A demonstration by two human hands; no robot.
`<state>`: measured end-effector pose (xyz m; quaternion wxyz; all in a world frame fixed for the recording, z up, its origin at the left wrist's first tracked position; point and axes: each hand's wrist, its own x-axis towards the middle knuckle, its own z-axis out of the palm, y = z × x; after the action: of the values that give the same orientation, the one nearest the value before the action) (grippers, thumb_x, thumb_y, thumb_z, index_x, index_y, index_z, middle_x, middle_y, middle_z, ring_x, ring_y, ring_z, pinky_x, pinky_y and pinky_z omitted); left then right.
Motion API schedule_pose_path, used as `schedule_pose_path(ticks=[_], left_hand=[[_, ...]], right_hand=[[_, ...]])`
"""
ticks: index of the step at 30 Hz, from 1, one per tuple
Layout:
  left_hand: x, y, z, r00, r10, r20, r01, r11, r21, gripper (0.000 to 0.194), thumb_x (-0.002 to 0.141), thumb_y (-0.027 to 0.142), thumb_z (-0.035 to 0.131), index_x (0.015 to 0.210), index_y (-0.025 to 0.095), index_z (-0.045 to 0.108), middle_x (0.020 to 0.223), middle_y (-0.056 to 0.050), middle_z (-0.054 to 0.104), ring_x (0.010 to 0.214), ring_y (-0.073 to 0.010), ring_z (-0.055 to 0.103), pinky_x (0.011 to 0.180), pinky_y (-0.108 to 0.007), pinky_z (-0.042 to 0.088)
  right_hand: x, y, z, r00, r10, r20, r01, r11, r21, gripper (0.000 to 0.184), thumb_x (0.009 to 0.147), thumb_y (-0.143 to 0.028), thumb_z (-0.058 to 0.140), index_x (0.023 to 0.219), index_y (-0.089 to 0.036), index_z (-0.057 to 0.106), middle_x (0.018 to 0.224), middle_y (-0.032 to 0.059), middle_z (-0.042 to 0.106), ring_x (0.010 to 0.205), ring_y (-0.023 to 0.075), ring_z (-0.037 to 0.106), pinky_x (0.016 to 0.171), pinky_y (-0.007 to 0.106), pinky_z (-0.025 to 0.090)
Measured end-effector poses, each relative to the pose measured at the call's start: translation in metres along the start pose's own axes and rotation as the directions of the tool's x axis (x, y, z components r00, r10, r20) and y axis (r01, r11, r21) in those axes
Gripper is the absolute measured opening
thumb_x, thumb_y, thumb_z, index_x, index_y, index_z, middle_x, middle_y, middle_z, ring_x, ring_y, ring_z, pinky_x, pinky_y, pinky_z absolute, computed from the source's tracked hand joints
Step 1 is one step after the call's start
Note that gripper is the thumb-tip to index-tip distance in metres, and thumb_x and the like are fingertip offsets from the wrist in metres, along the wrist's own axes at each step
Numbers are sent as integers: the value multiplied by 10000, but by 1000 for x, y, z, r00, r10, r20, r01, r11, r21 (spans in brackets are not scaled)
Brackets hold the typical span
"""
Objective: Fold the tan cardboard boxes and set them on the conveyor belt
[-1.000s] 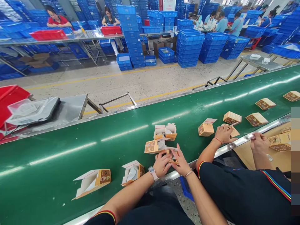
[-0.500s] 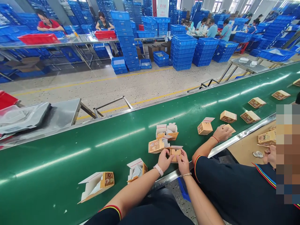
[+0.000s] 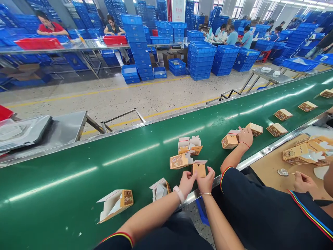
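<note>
A small brown-and-tan carton (image 3: 199,170) stands at the near edge of the green belt, its white-lined lid flap raised at the back. My left hand (image 3: 187,184) pinches its left side, thumb and fingers at the tan top flaps. From the right, my right hand (image 3: 206,181) holds the same carton with its fingers bent round the side. Just behind it lie a printed carton (image 3: 177,161) with its end open and two open cartons (image 3: 183,144) (image 3: 195,144) showing white insides. To my left, an open carton (image 3: 160,190) holds something white, and another open carton (image 3: 127,198) lies further left.
A co-worker's hand (image 3: 246,136) touches cartons right of me, near a carton with a raised flap (image 3: 230,141). Several cartons line the green belt (image 3: 78,187) further right. The metal rail (image 3: 249,163) borders its near side. A brown side table (image 3: 270,168) holds more cartons.
Both hands stay on the carton, whose tan top flaps look flatter now. The co-worker's hand has moved further back across the belt. The view has shifted slightly, with nearer cartons appearing further right.
</note>
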<state>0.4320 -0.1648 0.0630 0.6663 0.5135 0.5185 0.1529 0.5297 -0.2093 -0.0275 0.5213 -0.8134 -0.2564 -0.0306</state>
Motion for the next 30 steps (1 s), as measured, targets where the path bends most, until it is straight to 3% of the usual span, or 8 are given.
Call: schedule_pose_path(ticks=[2, 4, 8, 13, 18, 22, 26, 30], left_hand=[[-31, 2, -19, 953, 64, 297, -70, 998, 9, 277, 748, 421, 662, 749, 185, 516, 603, 38, 505, 571, -111, 488, 583, -242, 425], [-45, 16, -44, 824, 125, 552, -207, 974, 89, 300, 700, 444, 692, 722, 185, 543, 568, 40, 510, 534, -113, 475, 535, -238, 406], [-1, 66, -81, 849, 396, 349, -523, 719, 458, 277, 662, 391, 710, 822, 194, 598, 776, -32, 615, 756, -204, 586, 709, -315, 463], [78, 83, -50, 940, 144, 310, -342, 414, 844, 782, 391, 350, 862, 1081, 153, 551, 1069, -169, 595, 1055, -402, 552, 841, -467, 462], [89, 67, -12, 932, 117, 344, -361, 413, 836, 762, 515, 243, 805, 1186, 112, 468, 1223, -222, 509, 1105, -388, 545, 861, -435, 466], [89, 68, -40, 903, 66, 425, -394, 527, 753, 648, 542, 250, 791, 1103, 128, 490, 1108, -147, 588, 967, -279, 630, 757, -309, 499], [84, 74, -71, 769, 131, 626, -491, 747, 448, 612, 527, 278, 812, 1044, 163, 506, 1009, -56, 640, 923, -231, 624, 766, -322, 508], [59, 90, -80, 691, 274, 669, -588, 751, 300, 732, 484, 335, 851, 1122, 174, 531, 1103, -85, 633, 988, -259, 609, 850, -387, 507]], right_hand=[[1, -13, -4, 998, -25, 58, 36, 981, -190, 560, 633, -423, 718, 1093, -201, 489, 1094, 173, 529, 1053, 381, 506, 856, 549, 432], [20, -24, -8, 996, -15, 92, 40, 961, -272, 483, 647, -363, 692, 1066, -191, 521, 1097, 193, 521, 1061, 407, 498, 839, 576, 422], [134, -34, -23, 969, -100, 224, 120, 990, -76, 427, 701, -326, 640, 1082, -158, 545, 1197, 238, 485, 1111, 412, 497, 814, 545, 450], [243, -41, -34, 964, -176, 199, 162, 983, 83, 478, 854, -306, 396, 1272, -75, 420, 1337, 279, 399, 1217, 356, 469, 885, 539, 437], [152, -57, -11, 990, -90, -112, 79, 992, -100, 508, 771, -309, 537, 1208, -61, 458, 1402, 306, 268, 1324, 449, 236, 986, 718, 204], [63, -63, -21, 961, -85, -263, 56, 992, -116, 549, 777, -392, 576, 1230, -132, 406, 1373, 245, 322, 1297, 358, 329, 979, 584, 365], [24, -64, -35, 984, 170, 58, -179, 947, 266, 786, 651, -472, 707, 1285, -225, 314, 1288, 170, 446, 1120, 283, 523, 817, 432, 516], [36, -70, -38, 831, 175, 528, -423, 816, 395, 701, 541, -455, 760, 1119, -220, 441, 1044, 91, 615, 913, 246, 622, 812, 417, 525]])
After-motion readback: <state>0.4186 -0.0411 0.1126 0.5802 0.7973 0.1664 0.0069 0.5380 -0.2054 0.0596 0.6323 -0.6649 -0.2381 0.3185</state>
